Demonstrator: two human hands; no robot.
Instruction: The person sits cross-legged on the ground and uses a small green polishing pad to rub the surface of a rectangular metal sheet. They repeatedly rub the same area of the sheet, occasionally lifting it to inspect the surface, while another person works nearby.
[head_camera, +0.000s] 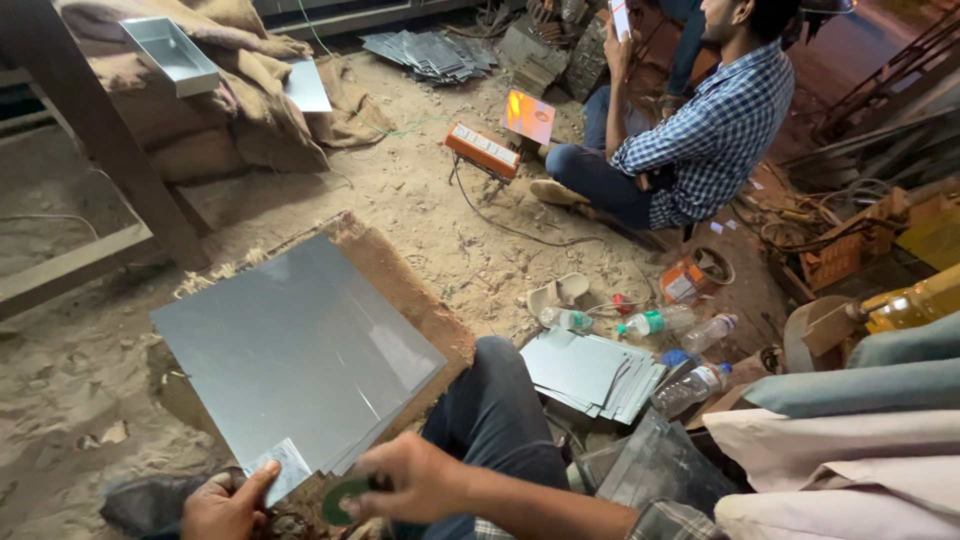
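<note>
The head camera looks down at a sandy workshop floor. At the bottom edge, the person's left hand (228, 508) pinches a small grey metal offcut (284, 467) between thumb and fingers; the offcut sticks up from the fingertips and touches the near corner of a stack of large square metal sheets (290, 350). That stack lies flat just above and ahead of both hands, resting on a brown board (400, 280) whose edge shows along its right side.

The right hand (415, 478) sits just right of the left, fingers curled down around a tool that is mostly hidden; a round green disc (340, 502) shows just under the knuckles, between the two hands. Whether the hand grips the disc itself cannot be told. The person's knee in dark jeans (495, 410) rises right behind the right hand.

To the right of the knee lies a smaller pile of cut metal sheets (590, 372), with several clear plastic bottles (690, 385) lying near it. Further back, another person in a blue checked shirt (715, 130) sits on the floor, facing away, one hand raised holding a phone. Near that person stand an orange box (482, 150) and a lit orange panel (528, 116). At upper left, a shallow metal tray (170, 55) rests on burlap sacks (250, 100).
</note>
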